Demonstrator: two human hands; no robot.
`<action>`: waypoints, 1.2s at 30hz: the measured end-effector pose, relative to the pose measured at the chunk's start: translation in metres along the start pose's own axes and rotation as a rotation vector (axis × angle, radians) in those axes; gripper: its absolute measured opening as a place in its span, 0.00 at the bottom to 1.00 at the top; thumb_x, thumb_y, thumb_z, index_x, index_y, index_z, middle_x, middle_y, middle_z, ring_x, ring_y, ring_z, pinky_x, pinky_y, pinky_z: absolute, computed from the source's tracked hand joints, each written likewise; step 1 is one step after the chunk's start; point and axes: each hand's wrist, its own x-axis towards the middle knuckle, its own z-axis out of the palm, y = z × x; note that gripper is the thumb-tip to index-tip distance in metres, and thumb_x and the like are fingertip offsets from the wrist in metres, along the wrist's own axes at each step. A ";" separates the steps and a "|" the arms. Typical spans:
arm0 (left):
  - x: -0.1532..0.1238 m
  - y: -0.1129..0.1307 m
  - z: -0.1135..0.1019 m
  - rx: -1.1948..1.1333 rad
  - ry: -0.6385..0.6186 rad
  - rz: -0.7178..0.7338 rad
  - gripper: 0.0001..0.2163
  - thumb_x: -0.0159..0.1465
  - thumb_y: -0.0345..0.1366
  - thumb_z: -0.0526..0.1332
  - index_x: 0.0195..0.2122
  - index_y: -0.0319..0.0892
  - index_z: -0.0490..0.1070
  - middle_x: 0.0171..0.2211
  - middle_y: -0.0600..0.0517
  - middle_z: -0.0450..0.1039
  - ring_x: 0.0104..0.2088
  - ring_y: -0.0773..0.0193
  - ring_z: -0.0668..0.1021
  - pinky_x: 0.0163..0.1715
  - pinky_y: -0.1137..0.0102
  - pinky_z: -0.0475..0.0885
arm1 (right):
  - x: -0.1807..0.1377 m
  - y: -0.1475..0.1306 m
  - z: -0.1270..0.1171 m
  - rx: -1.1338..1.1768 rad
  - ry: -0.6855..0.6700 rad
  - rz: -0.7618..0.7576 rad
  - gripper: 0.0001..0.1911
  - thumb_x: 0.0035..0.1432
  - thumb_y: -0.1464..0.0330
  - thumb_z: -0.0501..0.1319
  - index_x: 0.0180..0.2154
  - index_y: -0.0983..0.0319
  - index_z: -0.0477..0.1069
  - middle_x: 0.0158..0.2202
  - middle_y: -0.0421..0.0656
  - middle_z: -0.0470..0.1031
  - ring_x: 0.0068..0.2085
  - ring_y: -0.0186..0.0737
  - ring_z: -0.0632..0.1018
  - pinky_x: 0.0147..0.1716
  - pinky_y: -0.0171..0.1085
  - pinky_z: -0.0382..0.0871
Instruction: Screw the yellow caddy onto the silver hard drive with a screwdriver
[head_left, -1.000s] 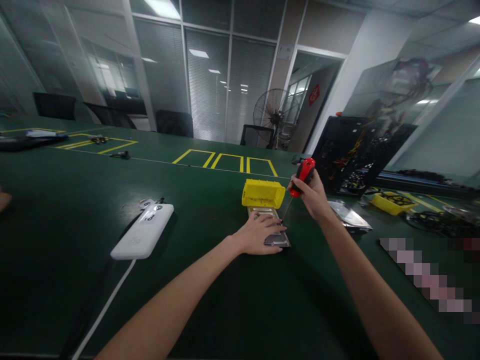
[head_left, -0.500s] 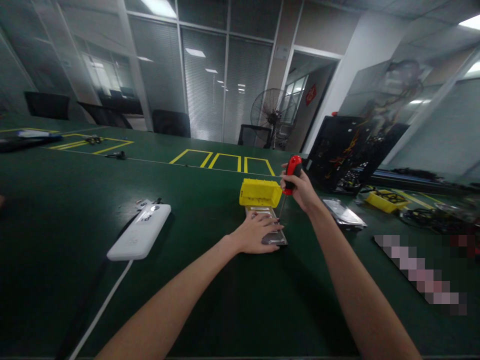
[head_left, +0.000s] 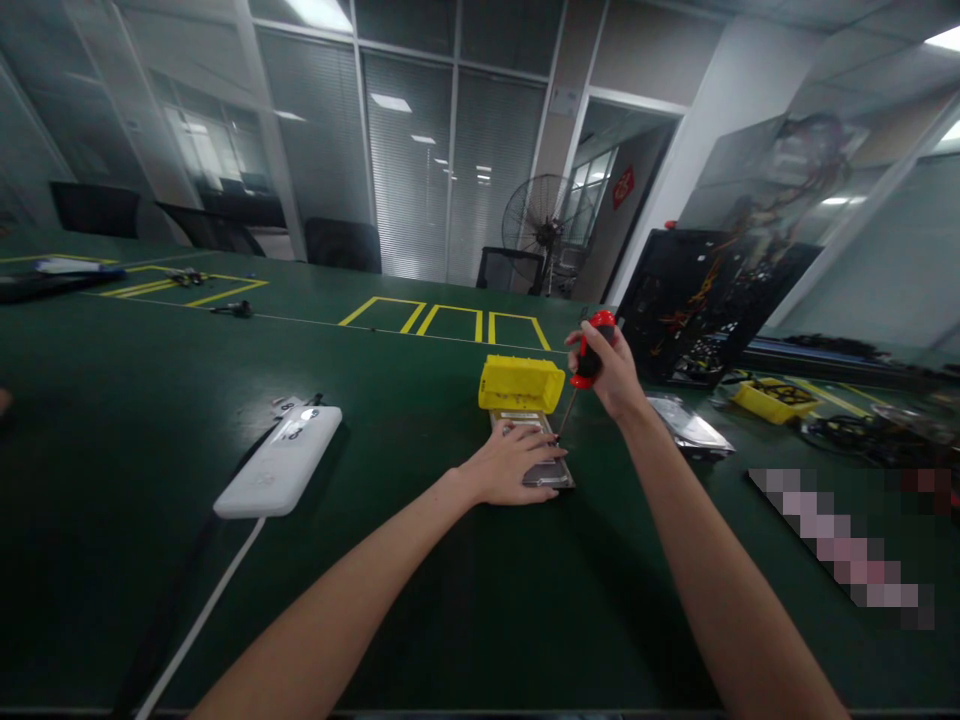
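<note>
A hard drive with a pale label lies on the green table, partly covered by my left hand. That hand is spread flat over the drive, fingers stretched towards its right edge. My right hand is wrapped round the red and black handle of a screwdriver. Its thin shaft slants down and left to the drive's right edge, beside my left fingertips. Whether a screw sits under the tip is too small to tell. Directly behind the drive stands a small yellow bin with little bits inside.
A white power bank with a white cable lies to the left. On the right are another drive, a second yellow bin with cables, a black computer case and a blurred-out flat object. Yellow tape marks the table's far side.
The screwdriver handle has tipped further right with my right hand, while the tip stays at the drive's edge. My left hand and the drive have kept their place.
</note>
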 end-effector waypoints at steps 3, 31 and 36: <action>0.000 0.001 -0.001 -0.007 0.001 0.002 0.28 0.63 0.54 0.50 0.62 0.50 0.54 0.63 0.49 0.55 0.61 0.48 0.59 0.56 0.48 0.51 | 0.001 0.001 0.002 0.002 0.002 -0.010 0.18 0.48 0.58 0.66 0.33 0.57 0.61 0.23 0.33 0.66 0.19 0.26 0.67 0.19 0.28 0.60; 0.000 0.001 0.000 0.008 -0.011 -0.012 0.28 0.64 0.54 0.49 0.62 0.50 0.54 0.63 0.48 0.55 0.61 0.49 0.59 0.57 0.49 0.49 | 0.000 -0.002 0.012 -0.100 0.030 -0.108 0.18 0.51 0.55 0.63 0.32 0.57 0.58 0.25 0.33 0.66 0.20 0.26 0.68 0.20 0.30 0.63; 0.000 0.002 -0.001 -0.009 -0.017 -0.023 0.28 0.63 0.54 0.50 0.62 0.51 0.54 0.63 0.48 0.55 0.61 0.47 0.59 0.57 0.48 0.49 | -0.001 -0.003 0.013 -0.149 0.079 -0.109 0.20 0.48 0.57 0.66 0.32 0.57 0.55 0.24 0.32 0.65 0.19 0.26 0.68 0.19 0.30 0.63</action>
